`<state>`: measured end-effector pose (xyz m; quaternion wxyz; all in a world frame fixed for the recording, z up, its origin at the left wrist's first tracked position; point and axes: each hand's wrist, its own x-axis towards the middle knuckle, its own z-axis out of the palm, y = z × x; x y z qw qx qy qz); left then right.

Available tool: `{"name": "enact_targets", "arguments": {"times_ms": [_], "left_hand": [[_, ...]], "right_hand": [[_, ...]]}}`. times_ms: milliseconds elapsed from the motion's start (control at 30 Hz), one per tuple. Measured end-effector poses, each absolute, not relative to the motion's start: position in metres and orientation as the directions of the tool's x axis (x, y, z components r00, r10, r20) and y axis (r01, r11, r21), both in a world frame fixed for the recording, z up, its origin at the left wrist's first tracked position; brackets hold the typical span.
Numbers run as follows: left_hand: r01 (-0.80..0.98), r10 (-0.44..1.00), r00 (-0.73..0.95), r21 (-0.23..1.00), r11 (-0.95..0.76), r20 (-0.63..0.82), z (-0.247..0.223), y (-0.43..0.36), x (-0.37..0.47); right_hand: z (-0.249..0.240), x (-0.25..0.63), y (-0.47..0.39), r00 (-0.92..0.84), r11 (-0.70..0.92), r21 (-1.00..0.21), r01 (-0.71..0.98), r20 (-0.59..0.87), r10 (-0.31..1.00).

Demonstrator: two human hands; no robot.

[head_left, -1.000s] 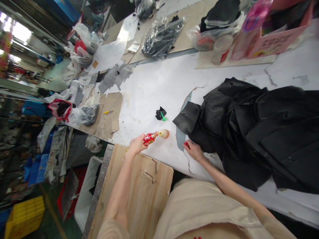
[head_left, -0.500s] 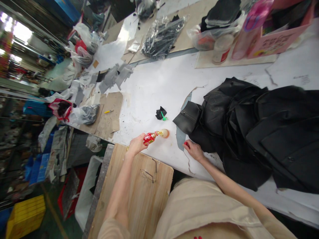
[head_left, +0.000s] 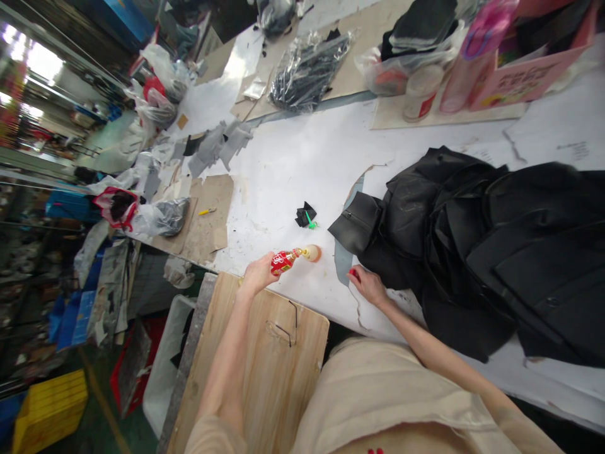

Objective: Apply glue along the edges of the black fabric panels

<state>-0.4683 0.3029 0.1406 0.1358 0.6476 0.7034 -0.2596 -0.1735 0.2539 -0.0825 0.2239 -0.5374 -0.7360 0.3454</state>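
While left fingers (head_left: pixel 269 262) clasp bottle (head_left: pixel 282 262) | neck (head_left: pixel 297 253) juts past them

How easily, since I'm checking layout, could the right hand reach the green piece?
Probably yes: the green piece lies near the right hand, with the pale container left of the way; that hand holds something red.

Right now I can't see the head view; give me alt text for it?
A left hand holds a red-labelled bottle tilted, its neck at a small pale container on a white-covered table; the right hand pinches a small red object. Black pieces of material lie heaped at right.
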Motion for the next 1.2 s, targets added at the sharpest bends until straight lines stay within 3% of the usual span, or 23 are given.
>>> {"name": "enact_targets", "arguments": {"times_ms": [1200], "left_hand": [[0.977,0.86,-0.113,-0.214,0.004,-0.498,0.1435,0.3011,-0.4725]], "right_hand": [[-0.0792,-0.1735,0.2558,-0.325,0.176,-0.738,0.651,-0.062,0.944]]}}
